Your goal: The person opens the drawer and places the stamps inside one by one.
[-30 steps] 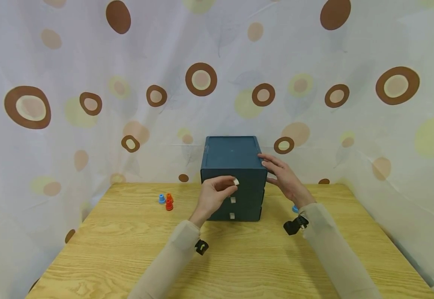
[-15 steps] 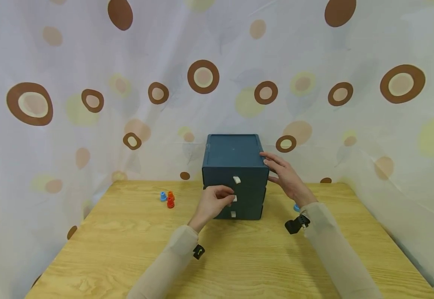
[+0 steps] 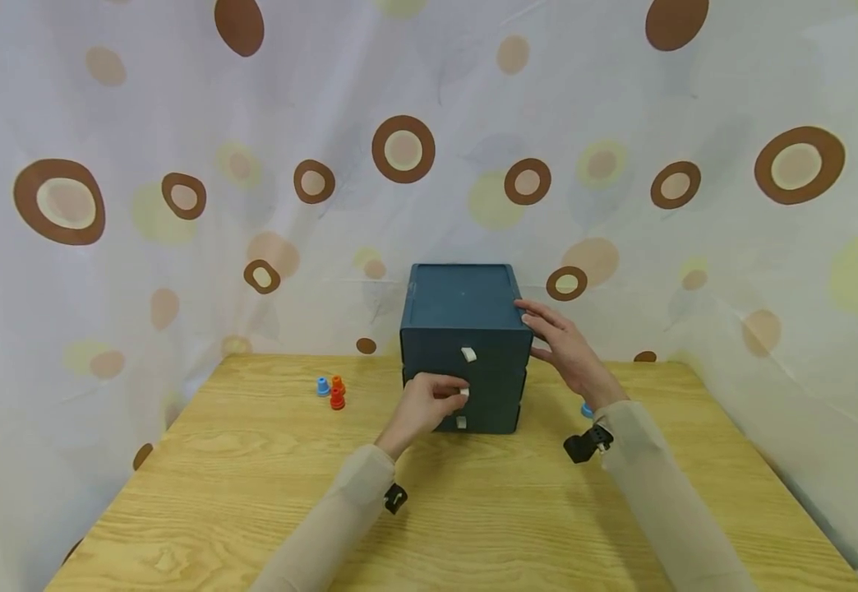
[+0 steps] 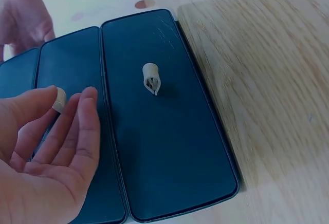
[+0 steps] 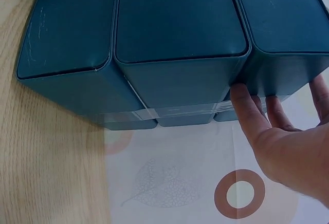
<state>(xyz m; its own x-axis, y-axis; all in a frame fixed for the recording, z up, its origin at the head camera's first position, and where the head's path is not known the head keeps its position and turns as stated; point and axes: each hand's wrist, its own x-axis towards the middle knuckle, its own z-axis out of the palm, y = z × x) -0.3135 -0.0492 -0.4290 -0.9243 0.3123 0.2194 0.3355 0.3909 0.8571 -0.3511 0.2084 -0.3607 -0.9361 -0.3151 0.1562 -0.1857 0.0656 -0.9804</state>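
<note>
A dark blue drawer cabinet with three stacked drawers stands on the wooden table, all its fronts closed. My left hand pinches the small white handle of the middle drawer between thumb and fingers. Above it shows the white handle of the top drawer; below, the bottom drawer's handle, a bent pale tab, protrudes from its front. With fingers spread, my right hand rests against the cabinet's right side, fingertips at the upper edge.
Left of the cabinet, a blue cone-shaped piece, an orange one and a red one sit close together. Another blue piece lies on the right, partly behind my right wrist. A patterned curtain hangs behind the table.
My left hand has let go of the top drawer's handle and moved down to the middle one, which it now pinches. My right hand stays at the cabinet's side.
</note>
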